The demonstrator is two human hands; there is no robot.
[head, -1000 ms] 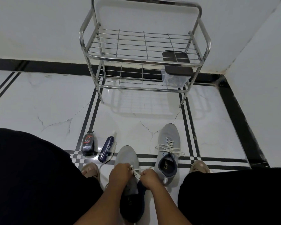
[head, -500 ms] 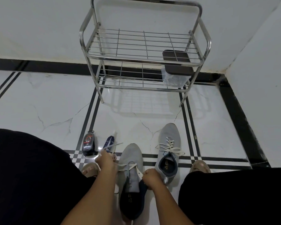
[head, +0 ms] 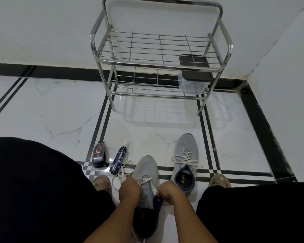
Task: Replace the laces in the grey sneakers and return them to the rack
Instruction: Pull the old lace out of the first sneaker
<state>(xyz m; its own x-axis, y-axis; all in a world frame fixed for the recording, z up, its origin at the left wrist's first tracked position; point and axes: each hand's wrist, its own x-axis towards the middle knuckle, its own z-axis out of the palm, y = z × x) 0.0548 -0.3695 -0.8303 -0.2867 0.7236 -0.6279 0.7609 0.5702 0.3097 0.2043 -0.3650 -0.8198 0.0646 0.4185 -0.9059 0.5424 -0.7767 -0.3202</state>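
**Lacing near sneaker, floor in front of rack**

Near sneaker [head: 145,174] on floor [head: 60,106] between the knees, toe toward rack [head: 158,50]. Left hand [head: 129,190] and right hand [head: 168,192] at its throat, fingers of both closed on the white lace [head: 148,178]; loose lace end loops off to the left. Second sneaker [head: 185,158] just right, laced, also on floor. Spray bottle [head: 118,160] and dark polish bottle [head: 99,156] lie left. Lidded container [head: 195,69] on rack's lower shelf.
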